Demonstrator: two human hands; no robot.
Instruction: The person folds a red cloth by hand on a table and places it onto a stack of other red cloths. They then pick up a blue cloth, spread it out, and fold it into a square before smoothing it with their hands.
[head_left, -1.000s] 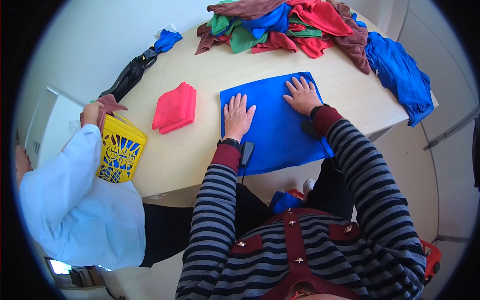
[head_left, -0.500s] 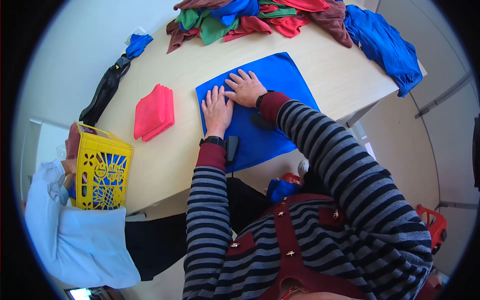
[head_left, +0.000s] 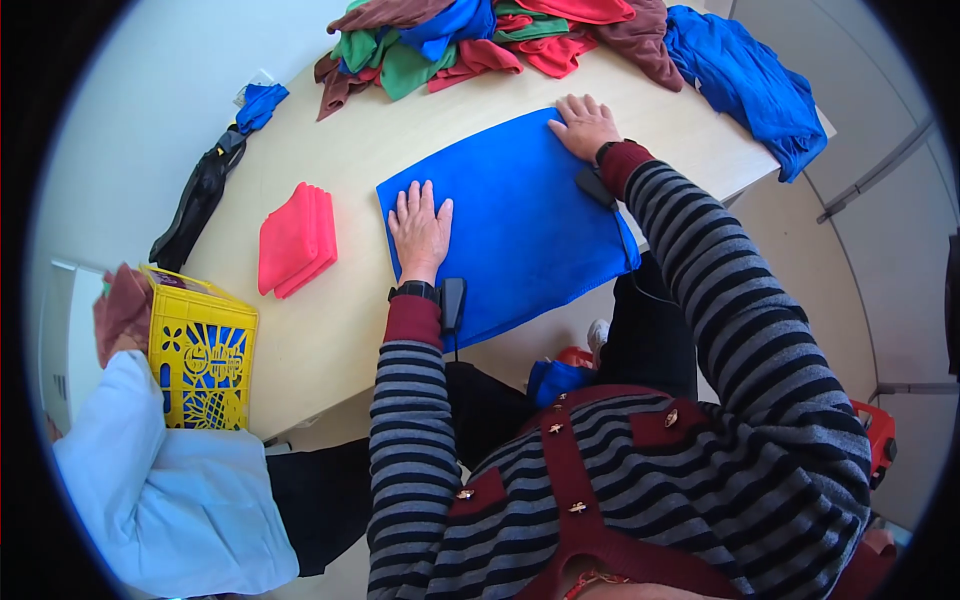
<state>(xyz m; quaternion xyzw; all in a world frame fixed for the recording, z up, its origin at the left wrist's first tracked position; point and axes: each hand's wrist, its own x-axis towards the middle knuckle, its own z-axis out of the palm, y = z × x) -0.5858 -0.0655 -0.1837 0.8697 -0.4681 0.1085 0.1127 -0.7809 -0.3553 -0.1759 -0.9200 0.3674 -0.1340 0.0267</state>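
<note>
A blue cloth (head_left: 510, 210) lies spread flat in front of me, its near edge hanging over the table's front. My left hand (head_left: 420, 232) rests flat on its left part, fingers apart. Over at the far right corner, my right hand (head_left: 584, 128) presses down with fingers spread, partly past the cloth's edge. Neither hand grips anything. To the left of the blue cloth sits a small stack of folded red cloths (head_left: 298, 240).
A heap of brown, green, red and blue cloths (head_left: 470, 45) covers the table's (head_left: 350, 160) far side, with a large blue cloth (head_left: 745, 85) at right. Left are a yellow crate (head_left: 205, 350), a black bag (head_left: 200, 200) and another person's hand holding a brown cloth (head_left: 125, 315).
My right hand has slid from the cloth's middle to its far right corner. My left hand stays nearly in place. The other person has lifted a brown cloth beside the crate.
</note>
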